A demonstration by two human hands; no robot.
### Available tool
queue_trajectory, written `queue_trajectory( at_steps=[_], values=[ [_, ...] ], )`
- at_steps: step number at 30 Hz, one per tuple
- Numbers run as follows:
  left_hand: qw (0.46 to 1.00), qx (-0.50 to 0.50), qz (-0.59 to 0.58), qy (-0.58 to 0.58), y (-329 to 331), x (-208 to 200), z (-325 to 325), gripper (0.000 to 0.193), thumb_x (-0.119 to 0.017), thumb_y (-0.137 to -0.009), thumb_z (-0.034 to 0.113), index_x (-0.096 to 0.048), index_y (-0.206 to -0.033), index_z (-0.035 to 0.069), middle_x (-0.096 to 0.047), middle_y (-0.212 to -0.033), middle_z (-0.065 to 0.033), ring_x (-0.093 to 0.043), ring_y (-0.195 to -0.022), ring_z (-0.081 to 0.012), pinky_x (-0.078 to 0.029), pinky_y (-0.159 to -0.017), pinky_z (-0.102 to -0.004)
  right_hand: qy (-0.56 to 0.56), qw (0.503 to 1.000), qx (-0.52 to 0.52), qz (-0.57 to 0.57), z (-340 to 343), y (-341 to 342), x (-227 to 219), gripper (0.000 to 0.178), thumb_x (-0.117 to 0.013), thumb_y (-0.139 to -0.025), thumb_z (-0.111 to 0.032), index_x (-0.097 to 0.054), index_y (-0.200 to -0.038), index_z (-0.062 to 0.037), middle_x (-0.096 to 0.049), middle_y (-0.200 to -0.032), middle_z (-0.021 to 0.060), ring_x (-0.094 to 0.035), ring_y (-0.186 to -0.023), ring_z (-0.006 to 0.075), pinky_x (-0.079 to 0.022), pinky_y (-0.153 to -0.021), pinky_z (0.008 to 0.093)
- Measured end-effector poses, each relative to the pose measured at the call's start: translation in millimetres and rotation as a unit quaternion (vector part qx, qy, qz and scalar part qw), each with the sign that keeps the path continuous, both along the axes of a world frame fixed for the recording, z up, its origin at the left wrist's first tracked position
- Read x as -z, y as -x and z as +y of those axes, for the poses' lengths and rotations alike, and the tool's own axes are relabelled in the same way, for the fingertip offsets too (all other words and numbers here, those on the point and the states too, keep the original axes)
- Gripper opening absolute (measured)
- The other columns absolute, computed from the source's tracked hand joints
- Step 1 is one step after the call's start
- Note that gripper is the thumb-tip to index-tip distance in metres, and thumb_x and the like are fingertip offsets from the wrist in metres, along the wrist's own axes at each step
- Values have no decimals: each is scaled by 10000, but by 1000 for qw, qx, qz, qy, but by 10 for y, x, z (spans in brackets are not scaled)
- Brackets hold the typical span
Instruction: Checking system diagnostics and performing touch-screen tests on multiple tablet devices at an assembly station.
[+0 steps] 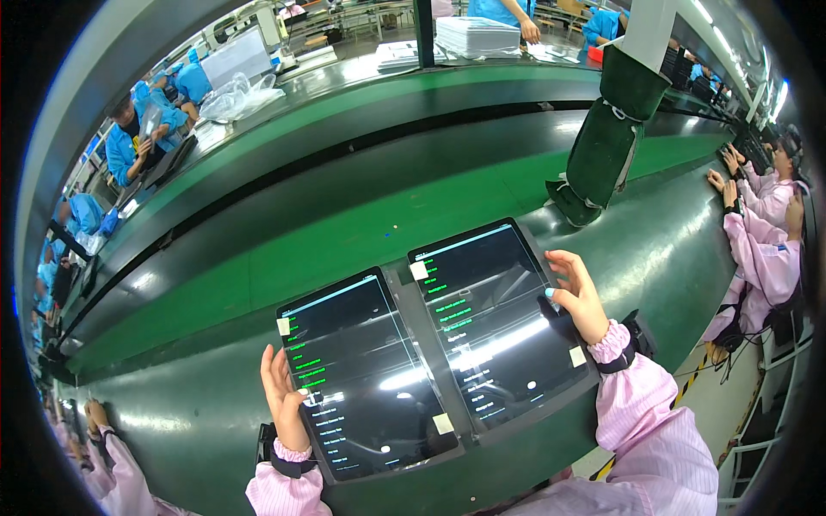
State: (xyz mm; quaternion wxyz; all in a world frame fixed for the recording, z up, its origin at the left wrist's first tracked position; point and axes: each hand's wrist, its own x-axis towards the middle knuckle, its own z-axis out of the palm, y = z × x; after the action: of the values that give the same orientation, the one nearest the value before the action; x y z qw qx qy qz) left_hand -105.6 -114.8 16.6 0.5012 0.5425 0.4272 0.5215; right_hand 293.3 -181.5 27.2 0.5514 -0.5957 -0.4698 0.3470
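Observation:
Two dark tablets lie side by side on the green bench, their screens lit with lists of green and white text. My left hand (284, 399) is at the outer edge of the left tablet (366, 370), its thumb over the screen and its fingers apart beyond the edge. Beside the outer edge of the right tablet (495, 331) is my right hand (582, 298), fingers spread. Its thumb, with a light blue tip, reaches over that screen. Small pale stickers sit at corners of both tablets. Whether the thumbs touch the glass cannot be made out.
A post wrapped in green cloth (601, 142) rises from the bench (198, 421) at the back right. A raised ledge (344, 150) runs behind the tablets. Co-workers in pink sit at the right and far left. Others in blue are across the line, near stacked white sheets (477, 36).

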Motion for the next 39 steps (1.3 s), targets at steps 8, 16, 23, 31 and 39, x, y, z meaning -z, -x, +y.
queue_trajectory(
  at_steps=[8,16,23,31,39],
  values=[
    [1000,-5,5,2,-36,-44,-17,753,-473,-616,49,-183,-1310,19,-310,-1259,-196,-309,-1192,-273,-210,-1012,-341,6,999,16,-36,-25,5,-22,513,-535,-684,-30,-391,-1174,-77,-398,-1185,62,-361,-1129,209,-307,-915,348],
    [999,-15,37,-5,-20,-17,-19,740,-521,-653,19,-179,-1309,24,-311,-1258,-194,-327,-1177,-264,-224,-1000,-340,-9,997,10,-75,-10,29,8,509,-522,-706,-23,-363,-1186,-77,-396,-1179,72,-364,-1125,203,-323,-895,333],
    [1000,-16,27,-4,-69,-59,-31,705,-491,-673,29,-183,-1306,14,-322,-1258,-192,-334,-1174,-262,-224,-998,-335,-61,989,27,-129,-53,55,-66,461,-506,-706,-36,-392,-1153,-49,-417,-1191,87,-388,-1111,217,-323,-901,334],
    [999,-23,35,2,-51,-76,-38,694,-464,-668,19,-189,-1305,9,-320,-1256,-195,-335,-1171,-265,-220,-1000,-336,-108,956,-157,-223,-154,317,-305,363,-540,-713,-66,-476,-1069,-32,-510,-1141,65,-374,-1112,283,-278,-957,374],
    [999,-25,39,9,-59,-75,-45,683,-457,-671,22,-198,-1303,11,-316,-1257,-195,-333,-1171,-267,-221,-1000,-341,-165,906,-130,-367,-160,212,-398,264,-517,-744,-78,-502,-999,-15,-552,-1029,79,-477,-1045,249,-307,-943,407]
  ],
)
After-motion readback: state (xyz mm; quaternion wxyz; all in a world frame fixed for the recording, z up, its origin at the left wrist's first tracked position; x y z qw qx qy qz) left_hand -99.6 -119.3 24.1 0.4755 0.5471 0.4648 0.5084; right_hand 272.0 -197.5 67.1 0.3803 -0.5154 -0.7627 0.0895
